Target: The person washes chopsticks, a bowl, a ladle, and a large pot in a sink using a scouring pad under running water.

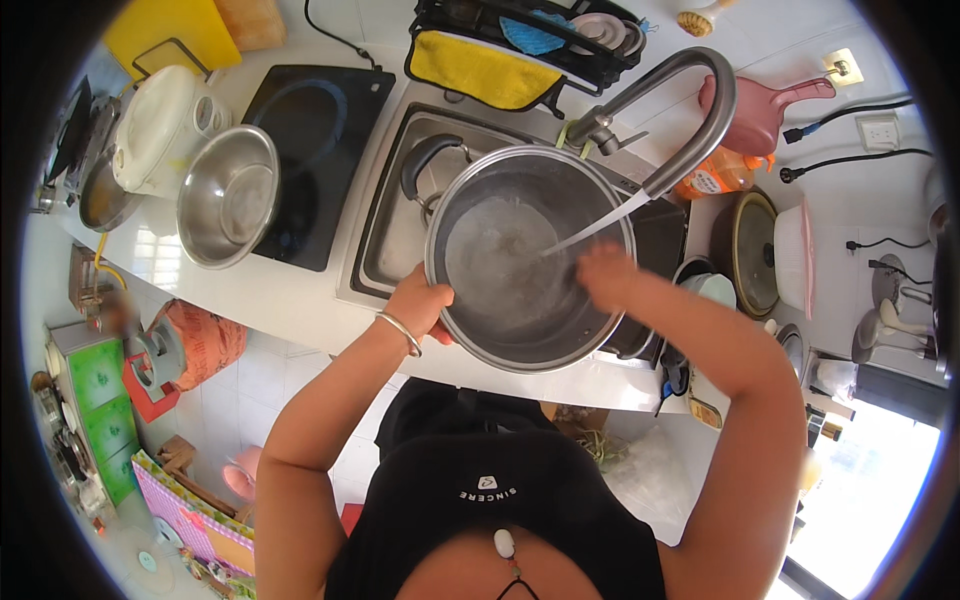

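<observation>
A large metal pot (500,260) sits over the sink, its mouth turned up toward me, with cloudy-looking water in the bottom. My left hand (422,305) holds the pot's rim at the near left, thumb on the outside edge; a metal bangle is on that wrist. From the curved faucet (715,110) a stream of water (600,222) runs into the pot. My right hand (605,277) is over the pot's right inner side, beside the stream. Motion smears its fingers, so their pose is unclear. A black curved handle (430,165) shows at the pot's far left.
Left of the sink (375,235) lies a black cooktop (315,150), with a steel bowl (230,197) overlapping its edge and a white lidded cooker (165,130) beyond. A yellow cloth (480,70) hangs behind the sink. Rightward are an orange bottle (720,173) and a lidded pot (745,250).
</observation>
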`<state>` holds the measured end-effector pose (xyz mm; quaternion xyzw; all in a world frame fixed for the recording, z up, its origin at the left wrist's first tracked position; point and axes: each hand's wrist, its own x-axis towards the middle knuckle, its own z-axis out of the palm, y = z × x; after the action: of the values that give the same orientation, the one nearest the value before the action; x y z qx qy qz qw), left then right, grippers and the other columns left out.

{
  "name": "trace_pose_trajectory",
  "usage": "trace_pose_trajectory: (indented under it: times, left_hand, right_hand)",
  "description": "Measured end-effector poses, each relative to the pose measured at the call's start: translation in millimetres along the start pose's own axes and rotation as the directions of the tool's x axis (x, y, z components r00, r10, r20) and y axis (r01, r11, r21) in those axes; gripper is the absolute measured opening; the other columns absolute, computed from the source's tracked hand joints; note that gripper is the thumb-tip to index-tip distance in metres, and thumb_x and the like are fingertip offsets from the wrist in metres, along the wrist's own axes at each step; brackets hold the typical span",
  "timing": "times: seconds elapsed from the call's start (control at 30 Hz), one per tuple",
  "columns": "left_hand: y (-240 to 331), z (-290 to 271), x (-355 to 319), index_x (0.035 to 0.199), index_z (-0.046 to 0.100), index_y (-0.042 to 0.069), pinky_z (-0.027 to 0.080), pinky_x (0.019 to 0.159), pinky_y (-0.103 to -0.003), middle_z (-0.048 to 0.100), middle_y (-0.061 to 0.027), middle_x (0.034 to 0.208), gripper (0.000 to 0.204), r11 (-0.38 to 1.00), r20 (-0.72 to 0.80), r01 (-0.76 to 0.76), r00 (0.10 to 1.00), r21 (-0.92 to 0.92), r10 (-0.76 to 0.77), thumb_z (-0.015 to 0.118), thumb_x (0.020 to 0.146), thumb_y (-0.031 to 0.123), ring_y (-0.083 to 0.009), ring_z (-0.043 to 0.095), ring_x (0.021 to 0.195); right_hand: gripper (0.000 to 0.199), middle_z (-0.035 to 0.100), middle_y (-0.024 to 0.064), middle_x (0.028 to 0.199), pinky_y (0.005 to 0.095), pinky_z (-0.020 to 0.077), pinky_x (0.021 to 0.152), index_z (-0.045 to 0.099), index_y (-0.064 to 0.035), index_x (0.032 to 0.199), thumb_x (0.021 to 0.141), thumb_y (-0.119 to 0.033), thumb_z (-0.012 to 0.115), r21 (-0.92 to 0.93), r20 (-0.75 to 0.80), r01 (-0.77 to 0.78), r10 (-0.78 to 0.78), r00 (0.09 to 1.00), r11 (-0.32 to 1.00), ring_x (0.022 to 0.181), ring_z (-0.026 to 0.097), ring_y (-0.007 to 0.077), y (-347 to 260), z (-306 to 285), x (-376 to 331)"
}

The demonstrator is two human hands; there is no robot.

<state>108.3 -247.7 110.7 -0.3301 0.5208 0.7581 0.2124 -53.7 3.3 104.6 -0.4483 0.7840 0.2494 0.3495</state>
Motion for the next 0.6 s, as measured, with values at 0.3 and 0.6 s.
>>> trace_pose_trajectory:
  times: [0.3, 0.6]
  left_hand:
    - [-1.7, -7.6, 3.2, 0.119, 0.049, -0.003, 0.048, 0.031, -0.031, 0.062, -0.0139, 0.089, 0.049, 0.999, -0.032, 0.036, 0.999, -0.027, -0.037, 0.049, 0.071, 0.006, -0.0251, 0.064, 0.062]
    - [-8.3, -11.2, 11.6, 0.121, 0.046, -0.003, 0.049, 0.032, -0.032, 0.061, -0.0146, 0.089, 0.051, 1.000, 0.022, 0.004, 1.000, 0.027, -0.005, 0.049, 0.071, 0.005, -0.0251, 0.062, 0.060]
  right_hand:
    - [0.051, 0.037, 0.0195, 0.143, 0.0456, 0.0189, 0.111, 0.046, 0.0039, 0.132, 0.085, -0.017, 0.049, -0.517, -0.434, -0.241, -0.008, 0.901, 0.822, 0.137, 0.024, 0.0358, -0.4, 30.2, 61.8]
    - [0.026, 0.065, 0.0189, 0.087, 0.0404, 0.0498, 0.072, 0.066, 0.0017, 0.088, 0.087, -0.018, 0.049, 0.903, -0.251, 0.206, 0.075, 0.965, 0.376, 0.083, 0.065, 0.0298, -133.4, -40.4, 96.2]
